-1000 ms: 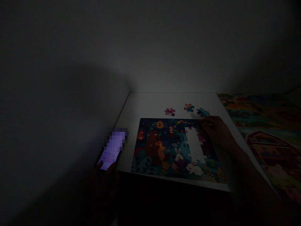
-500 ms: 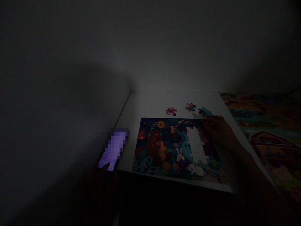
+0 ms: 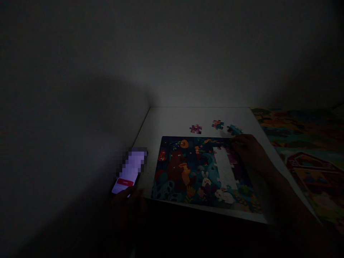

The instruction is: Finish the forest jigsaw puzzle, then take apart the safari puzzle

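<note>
My left hand (image 3: pixel 126 204), barely visible in the dark, holds a smartphone (image 3: pixel 125 184) at the table's near left corner. Its lit screen shows a red bar, and part of it is pixelated. My right hand (image 3: pixel 248 150) rests on the upper right of a jigsaw puzzle (image 3: pixel 182 172) with a forest scene of a bear and rabbits. Its fingers lie next to a white unfilled strip (image 3: pixel 225 168). Beyond the puzzle lie a purple piece (image 3: pixel 195 129), a pink-and-teal piece (image 3: pixel 217 124) and a teal piece (image 3: pixel 234 129). The teal piece is nearest my fingers, not touching.
The puzzle lies on a white table (image 3: pixel 172 122) set against a dark wall (image 3: pixel 80 71) at the left and back. A colourful patterned mat (image 3: pixel 303 132) lies beyond the table's right edge. The room is very dim.
The phone screen now shows a red bar, and my left hand has shifted over the phone's lower end. The view has moved slightly; my right hand and the loose pieces stay in place.
</note>
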Available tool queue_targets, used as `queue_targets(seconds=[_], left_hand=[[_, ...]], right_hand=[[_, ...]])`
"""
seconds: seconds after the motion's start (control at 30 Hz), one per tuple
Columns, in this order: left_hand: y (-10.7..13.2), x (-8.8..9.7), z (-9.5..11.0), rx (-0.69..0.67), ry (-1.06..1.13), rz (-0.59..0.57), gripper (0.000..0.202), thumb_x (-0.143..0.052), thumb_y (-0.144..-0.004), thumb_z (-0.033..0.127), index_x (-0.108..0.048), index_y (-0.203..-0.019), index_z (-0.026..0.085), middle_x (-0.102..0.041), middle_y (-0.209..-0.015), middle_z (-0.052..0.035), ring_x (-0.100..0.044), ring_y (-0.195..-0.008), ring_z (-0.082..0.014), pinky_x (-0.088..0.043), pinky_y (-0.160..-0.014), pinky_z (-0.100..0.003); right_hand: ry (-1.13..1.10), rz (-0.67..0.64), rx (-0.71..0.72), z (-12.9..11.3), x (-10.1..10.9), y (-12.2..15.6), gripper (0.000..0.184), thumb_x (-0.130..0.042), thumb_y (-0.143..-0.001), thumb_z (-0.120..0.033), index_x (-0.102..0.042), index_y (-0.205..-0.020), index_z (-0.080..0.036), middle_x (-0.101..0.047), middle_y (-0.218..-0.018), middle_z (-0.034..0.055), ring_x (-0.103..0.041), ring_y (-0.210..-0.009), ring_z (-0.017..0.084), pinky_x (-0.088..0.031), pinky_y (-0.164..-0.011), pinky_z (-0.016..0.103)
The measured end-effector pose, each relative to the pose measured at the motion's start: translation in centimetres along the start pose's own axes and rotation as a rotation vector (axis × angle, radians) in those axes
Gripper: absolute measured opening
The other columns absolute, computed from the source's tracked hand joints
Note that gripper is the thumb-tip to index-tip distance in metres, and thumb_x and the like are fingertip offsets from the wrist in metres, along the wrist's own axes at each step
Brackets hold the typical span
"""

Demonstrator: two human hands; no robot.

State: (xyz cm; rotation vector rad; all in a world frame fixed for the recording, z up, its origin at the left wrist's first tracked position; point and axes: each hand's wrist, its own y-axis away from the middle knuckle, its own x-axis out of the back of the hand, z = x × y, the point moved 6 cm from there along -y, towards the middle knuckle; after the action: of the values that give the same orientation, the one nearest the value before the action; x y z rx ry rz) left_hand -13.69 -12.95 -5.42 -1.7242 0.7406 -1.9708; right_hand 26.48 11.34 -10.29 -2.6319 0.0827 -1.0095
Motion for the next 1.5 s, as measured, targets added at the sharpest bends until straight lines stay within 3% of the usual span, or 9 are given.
queue_targets(seconds=[0.07,0.13,0.23,0.37,0.63,0.83,0.97,1.2,1.5], left_hand=[[-2.3,-1.4,3.9,-0.154,0.119,-0.039,0.021,-0.055,-0.091,0.016,-0.061,-0.109,0.025,-0.066,-0.104,-0.0055,-0.061,-0.097,-0.0201,-0.051,-0.083,-0.036],[-4.1,-2.8,7.2,-0.283,0.215,-0.113,0.021,-0.053,-0.093,0.017,-0.062,-0.111,0.025,-0.069,-0.106,-0.005,-0.062,-0.102,-0.0195,-0.051,-0.089,-0.036],[-5.8,-4.4,8.8,-0.264,0.23,-0.182,0.022,-0.052,-0.095,0.022,-0.064,-0.114,0.024,-0.068,-0.12,-0.0067,-0.059,-0.114,-0.0216,-0.05,-0.097,-0.04],[-5.8,-5.8,8.3,-0.265,0.226,-0.275,0.026,-0.051,-0.096,0.024,-0.063,-0.119,0.023,-0.066,-0.128,-0.0075,-0.058,-0.119,-0.0222,-0.052,-0.098,-0.041],[-5.2,-6.0,6.8,-0.308,0.194,-0.263,0.03,-0.05,-0.097,0.027,-0.061,-0.125,0.026,-0.065,-0.13,-0.0062,-0.061,-0.118,-0.0215,-0.054,-0.098,-0.04],[-5.2,-6.6,5.2,-0.316,0.182,-0.283,0.031,-0.052,-0.096,0.032,-0.06,-0.126,0.029,-0.065,-0.13,-0.0038,-0.062,-0.116,-0.0217,-0.054,-0.096,-0.039],[-5.1,-6.9,4.9,-0.31,0.199,-0.283,0.029,-0.054,-0.095,0.031,-0.062,-0.123,0.028,-0.065,-0.131,-0.0046,-0.062,-0.117,-0.0225,-0.053,-0.096,-0.041],[-5.2,-7.0,4.5,-0.331,0.203,-0.309,0.031,-0.058,-0.093,0.029,-0.063,-0.123,0.029,-0.065,-0.131,-0.0039,-0.061,-0.117,-0.0227,-0.054,-0.095,-0.041],[-6.2,-6.6,4.3,-0.255,0.249,-0.336,0.026,-0.054,-0.096,0.035,-0.065,-0.118,0.029,-0.067,-0.128,-0.0018,-0.064,-0.113,-0.0202,-0.054,-0.092,-0.037]], right_hand=[[0.019,-0.006,0.011,-0.1,-0.1,-0.1,0.024,-0.055,-0.083,-0.036,-0.073,-0.092,-0.023,-0.065,-0.103,0.012,-0.062,-0.108,0.031,-0.049,-0.097,0.048],[0.041,-0.014,0.023,-0.2,-0.1,-0.1,0.024,-0.055,-0.082,-0.034,-0.073,-0.092,-0.022,-0.067,-0.102,0.0119,-0.062,-0.105,0.031,-0.049,-0.097,0.048],[0.059,-0.041,0.028,-0.3,-0.1,-0.2,0.023,-0.055,-0.082,-0.032,-0.073,-0.092,-0.021,-0.07,-0.102,0.0113,-0.063,-0.104,0.03,-0.048,-0.096,0.047],[0.022,-0.041,-0.039,0.6,0.1,-0.8,0.025,-0.055,-0.084,-0.034,-0.074,-0.096,-0.022,-0.07,-0.103,0.0095,-0.065,-0.099,0.027,-0.051,-0.092,0.042],[0.015,0.001,-0.12,1.8,0.3,-4.3,0.024,-0.057,-0.081,-0.025,-0.073,-0.098,-0.02,-0.07,-0.101,0.009,-0.065,-0.093,0.023,-0.05,-0.087,0.035],[0.065,0.144,-0.193,3.6,1.5,-5.5,0.021,-0.056,-0.079,-0.024,-0.071,-0.092,-0.017,-0.07,-0.09,0.0077,-0.062,-0.082,0.021,-0.048,-0.077,0.032],[0.053,0.221,-0.186,4.7,1.8,-5.1,0.031,-0.053,-0.081,-0.025,-0.07,-0.103,-0.013,-0.069,-0.095,0.0115,-0.063,-0.086,0.023,-0.049,-0.081,0.035],[0.236,0.103,-0.102,4.8,0.4,-5.2,0.046,-0.059,-0.086,-0.04,-0.064,-0.124,-0.015,-0.064,-0.123,0.0183,-0.057,-0.118,0.034,-0.044,-0.099,0.049],[0.25,-0.008,-0.153,4.8,0.4,-5.2,0.048,-0.069,-0.08,-0.043,-0.065,-0.12,-0.017,-0.059,-0.131,0.0167,-0.052,-0.124,0.035,-0.039,-0.105,0.048]])
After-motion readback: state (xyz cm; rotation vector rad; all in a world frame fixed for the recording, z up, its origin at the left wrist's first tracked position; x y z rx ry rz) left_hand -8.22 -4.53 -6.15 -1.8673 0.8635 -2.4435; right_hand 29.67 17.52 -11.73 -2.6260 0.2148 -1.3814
